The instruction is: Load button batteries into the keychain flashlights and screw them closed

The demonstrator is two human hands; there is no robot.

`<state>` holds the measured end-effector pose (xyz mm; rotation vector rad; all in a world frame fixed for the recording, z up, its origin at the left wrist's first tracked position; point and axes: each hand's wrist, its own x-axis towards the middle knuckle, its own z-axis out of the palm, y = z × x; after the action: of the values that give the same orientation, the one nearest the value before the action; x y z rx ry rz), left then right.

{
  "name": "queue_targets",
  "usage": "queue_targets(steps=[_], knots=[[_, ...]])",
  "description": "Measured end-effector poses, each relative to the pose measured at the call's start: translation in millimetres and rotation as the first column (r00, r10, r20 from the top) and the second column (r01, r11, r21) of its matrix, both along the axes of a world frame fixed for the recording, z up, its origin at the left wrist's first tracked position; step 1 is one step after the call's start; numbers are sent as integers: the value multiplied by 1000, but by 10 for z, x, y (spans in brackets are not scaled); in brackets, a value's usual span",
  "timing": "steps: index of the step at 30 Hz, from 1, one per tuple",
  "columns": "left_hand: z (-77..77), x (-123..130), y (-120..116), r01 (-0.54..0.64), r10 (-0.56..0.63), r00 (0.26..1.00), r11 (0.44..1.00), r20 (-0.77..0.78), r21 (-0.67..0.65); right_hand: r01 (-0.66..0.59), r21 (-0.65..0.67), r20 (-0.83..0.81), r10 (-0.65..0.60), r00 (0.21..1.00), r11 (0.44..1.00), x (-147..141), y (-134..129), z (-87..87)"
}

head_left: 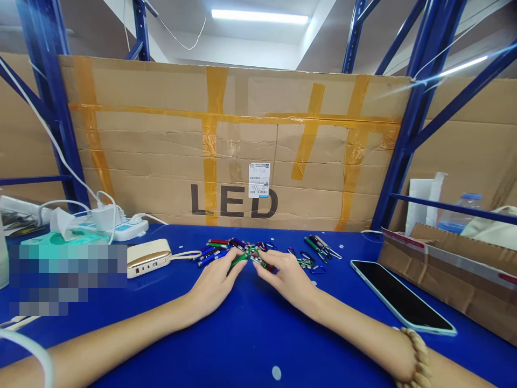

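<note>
My left hand (pixel 214 280) is closed in a pinch on a green carabiner (pixel 239 261). Just to its right, my right hand (pixel 293 277) pinches a small green and silver cylinder (pixel 258 260), like a mini flashlight; its far end is hidden by my fingers. The two pieces meet between my fingertips, but whether they are linked cannot be made out. Behind my left hand lies a pile of blue, red, green and black mini flashlights (pixel 212 254). Beyond my right hand are several coloured carabiners (pixel 307 255) and a few green and silver cylinders (pixel 317 247).
A white and gold power bank (pixel 149 257) with a strap lies at left, near a power strip (pixel 131 228) with cables. At right are a phone (pixel 404 296) and an open cardboard box (pixel 448 280). A large cardboard panel (pixel 161 161) closes the back between blue posts.
</note>
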<state>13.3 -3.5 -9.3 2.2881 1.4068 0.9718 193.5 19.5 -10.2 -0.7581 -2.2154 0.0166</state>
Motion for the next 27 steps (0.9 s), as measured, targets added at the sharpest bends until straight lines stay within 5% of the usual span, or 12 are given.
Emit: queue_targets(steps=[9, 14, 20, 27], knots=[[-24, -26, 42, 50, -44, 995, 997, -91, 65, 13, -256, 72, 5, 997, 967, 58, 5, 19], [-37, -33, 52, 96, -93, 994, 994, -56, 56, -64, -166, 142, 88, 986, 984, 65, -7, 42], [-18, -19, 42, 50, -50, 999, 998, 16, -47, -49, -110, 65, 56, 996, 993, 71, 29, 37], [23, -10, 9, -66, 67, 996, 998, 52, -17, 45, -48, -109, -50, 993, 998, 139, 109, 91]])
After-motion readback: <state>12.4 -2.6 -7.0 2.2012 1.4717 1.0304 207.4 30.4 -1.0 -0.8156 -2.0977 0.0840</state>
